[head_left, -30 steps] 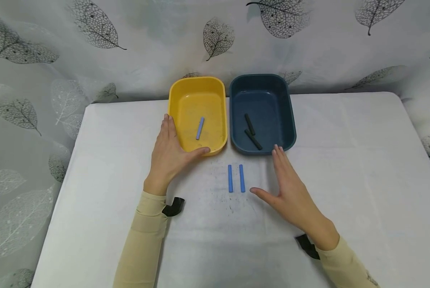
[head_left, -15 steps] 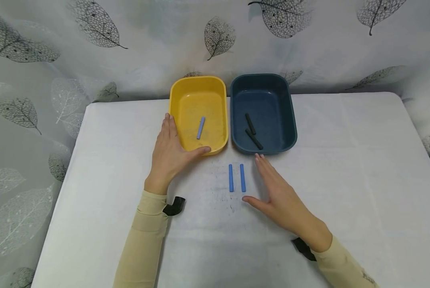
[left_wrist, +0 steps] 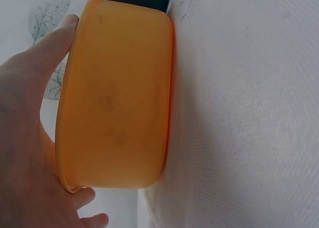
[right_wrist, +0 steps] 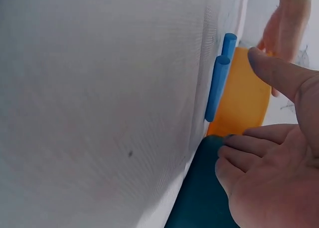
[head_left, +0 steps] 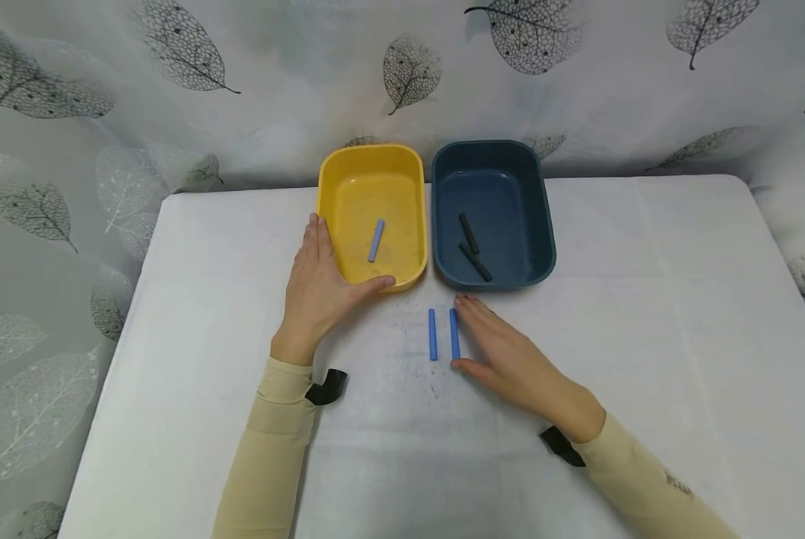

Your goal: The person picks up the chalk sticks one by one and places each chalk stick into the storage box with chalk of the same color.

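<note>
Right hand [head_left: 510,363] unclenched, contact with nearest blue stick [head_left: 454,335] unclear, left hand [head_left: 317,288] spread against yellow tray [head_left: 375,187]

At the back of the desk [head_left: 645,314] the left tub [head_left: 402,213] stands just beside the right tub [head_left: 517,209], a drape [head_left: 308,112] behind both; one stick [head_left: 376,240] lies in the left tub, two sticks [head_left: 475,263] in the right (one behind the other); a pair of sticks [head_left: 432,335] lies side by side before them

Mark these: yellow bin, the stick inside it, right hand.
Yellow bin [head_left: 403,213]: head view, bare floor of the bin.
Stick in the yellow bin [head_left: 376,240]: head view, middle of its length.
Right hand [head_left: 502,355]: head view, back of the hand.
</note>
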### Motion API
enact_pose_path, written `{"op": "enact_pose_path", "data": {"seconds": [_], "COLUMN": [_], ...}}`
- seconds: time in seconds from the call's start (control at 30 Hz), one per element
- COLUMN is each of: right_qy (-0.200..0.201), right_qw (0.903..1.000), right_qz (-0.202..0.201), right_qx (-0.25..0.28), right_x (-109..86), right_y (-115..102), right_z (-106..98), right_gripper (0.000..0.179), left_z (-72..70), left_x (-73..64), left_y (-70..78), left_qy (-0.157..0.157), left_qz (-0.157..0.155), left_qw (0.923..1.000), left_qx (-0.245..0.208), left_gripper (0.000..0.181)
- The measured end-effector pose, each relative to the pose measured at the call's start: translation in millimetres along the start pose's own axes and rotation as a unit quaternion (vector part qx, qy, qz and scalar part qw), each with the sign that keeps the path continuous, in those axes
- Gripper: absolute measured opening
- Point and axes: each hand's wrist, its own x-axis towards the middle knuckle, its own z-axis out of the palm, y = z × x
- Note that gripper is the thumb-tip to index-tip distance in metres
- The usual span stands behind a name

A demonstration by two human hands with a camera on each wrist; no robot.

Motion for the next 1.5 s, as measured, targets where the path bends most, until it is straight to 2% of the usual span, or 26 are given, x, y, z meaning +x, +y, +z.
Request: {"op": "enact_pose_path", "data": {"seconds": [0.3,0.63,1.03,1.2,1.5], "right_qy": [-0.034,-0.025,-0.01,0.002,-0.002], "right_qw": [0.9991,0.999,0.9996,0.9995,0.9997], "right_qz": [-0.002,-0.013,-0.015,-0.021,-0.021], "right_qx": [-0.026,-0.036,-0.024,-0.022,-0.009], "right_x": [8.1,10.1,11.3,13.7,18.2], "right_y": [0,-1,-6,-10,-21], "right_z": [3,4,3,4,-1], "right_gripper": [0.086,0.08,0.081,0.081,0.082], "left_z": [1.3,0.7,0.0,0.0,0.4], "left_x": [-0.3,0.3,0.2,0.5,1.5], "left_y": [-0.5,-0.6,0.0,-0.9,-1.2], "left_qy": [0.002,0.003,0.007,0.006,0.005], "left_qz": [0.004,0.003,0.005,0.008,0.008], "left_qw": [1.0,1.0,0.9999,0.9999,0.9999], "left_qx": [-0.002,-0.003,-0.006,-0.005,-0.002], "left_gripper": [0.142,0.142,0.141,0.141,0.142]}}
